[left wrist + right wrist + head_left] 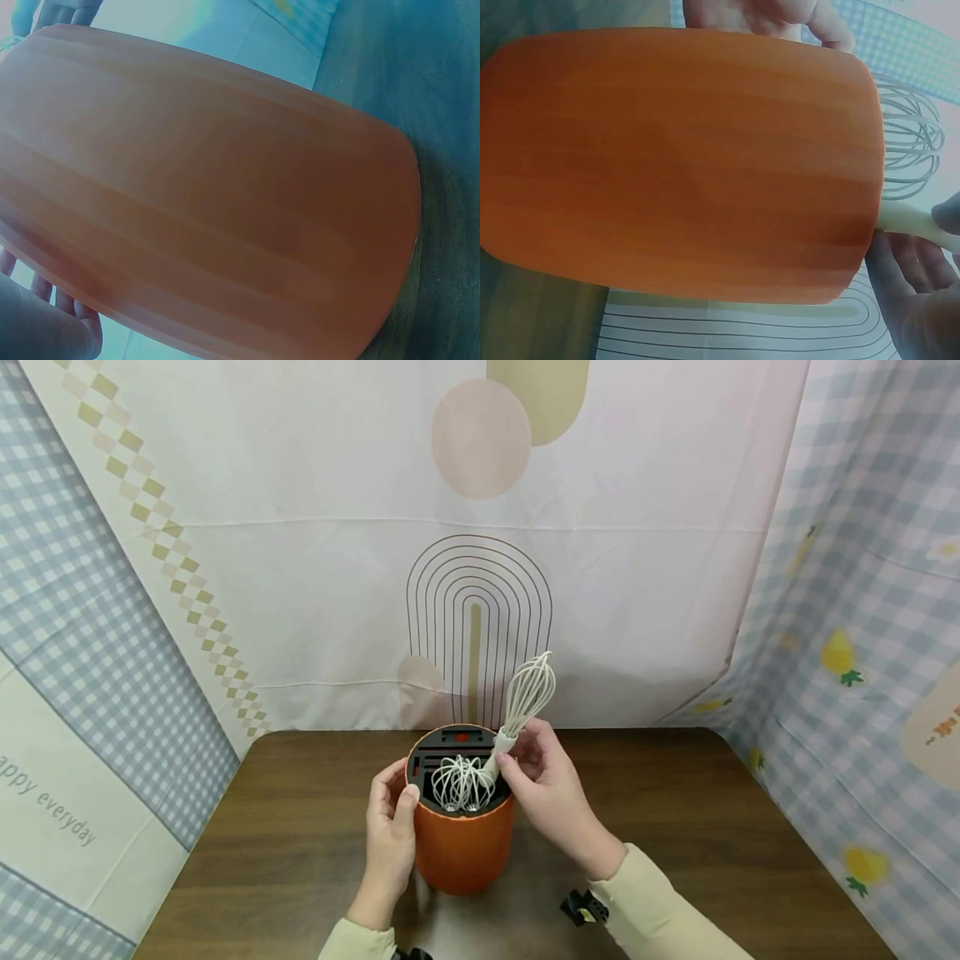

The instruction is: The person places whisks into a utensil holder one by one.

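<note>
In the head view an orange round utensil holder (463, 852) with a black slotted top (431, 760) stands upright on the table. My left hand (393, 827) grips its left side, thumb at the rim. My right hand (551, 793) pinches the pale handle of a white whisk (529, 693) between thumb and fingers. This whisk leans up to the right, its handle's lower end at the slotted top. Beside it, white wire whisk heads (459, 783) stick up from the front of the holder. The right wrist view shows the whisk's handle (904, 217) at the holder's rim.
The brown wooden table (300, 827) spreads out on both sides of the holder. A white patterned cloth (322, 593) hangs behind it, and blue checked cloths (90, 568) hang at the sides. A black device (583, 907) shows at the right wrist.
</note>
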Demonstrator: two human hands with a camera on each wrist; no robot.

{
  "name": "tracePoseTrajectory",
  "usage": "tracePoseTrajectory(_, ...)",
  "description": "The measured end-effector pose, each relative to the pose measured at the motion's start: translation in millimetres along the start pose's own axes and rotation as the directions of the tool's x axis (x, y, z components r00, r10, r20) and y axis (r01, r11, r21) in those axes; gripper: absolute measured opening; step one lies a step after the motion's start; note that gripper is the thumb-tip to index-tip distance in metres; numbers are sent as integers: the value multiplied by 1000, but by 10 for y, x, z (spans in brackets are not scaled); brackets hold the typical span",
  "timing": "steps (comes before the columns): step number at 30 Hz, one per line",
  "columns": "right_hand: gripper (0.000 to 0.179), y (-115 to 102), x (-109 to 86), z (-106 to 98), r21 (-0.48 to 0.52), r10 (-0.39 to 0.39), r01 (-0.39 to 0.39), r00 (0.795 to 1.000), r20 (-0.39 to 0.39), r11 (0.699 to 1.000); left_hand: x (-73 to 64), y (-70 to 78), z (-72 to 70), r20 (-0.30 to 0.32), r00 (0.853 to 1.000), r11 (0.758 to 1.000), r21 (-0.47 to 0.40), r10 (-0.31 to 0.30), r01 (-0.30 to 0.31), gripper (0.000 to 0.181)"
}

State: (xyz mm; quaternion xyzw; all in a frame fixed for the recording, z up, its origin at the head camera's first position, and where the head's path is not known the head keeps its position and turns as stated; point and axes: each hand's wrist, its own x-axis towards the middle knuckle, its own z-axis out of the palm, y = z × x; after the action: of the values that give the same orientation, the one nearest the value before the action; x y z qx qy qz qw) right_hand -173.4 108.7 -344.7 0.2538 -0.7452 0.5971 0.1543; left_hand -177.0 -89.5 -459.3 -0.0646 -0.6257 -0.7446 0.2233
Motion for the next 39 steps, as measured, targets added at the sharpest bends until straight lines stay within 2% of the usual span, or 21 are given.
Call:
tracePoseTrajectory(4,30,-9,4,16,-27,0,0,1000,24,1000,1,-8,-2,-2,1000,1000,-2,-3,3,37)
tracePoseTrajectory(12,30,256,-1,-12,-88,47,-41,997,60,995,3,-7,0,4,1000,1000,-5,-6,6,36)
tracePoseTrajectory(18,30,325,14,-19,-77,67,-62,996,57,995,5,-2,-4,7,1000,1000,7,-8,8,35)
tracePoseTrajectory(23,32,351,19,-20,-56,48,-44,996,76,997,2,-9,-1,4,1000,1000,9,-13,13,36)
tracePoseTrajectory(28,41,297,23,-21,-41,45,-41,996,81,998,2,-19,2,-1,1000,1000,1,-6,6,37)
tracePoseTrajectory(34,57,48,4,-41,-36,14,-11,997,74,999,0,-17,-1,-1,1000,1000,3,-7,7,37)
tracePoseTrajectory(39,51,-44,-8,-52,-72,-5,8,999,49,997,0,-9,-3,0,1000,1000,1,-9,9,36)
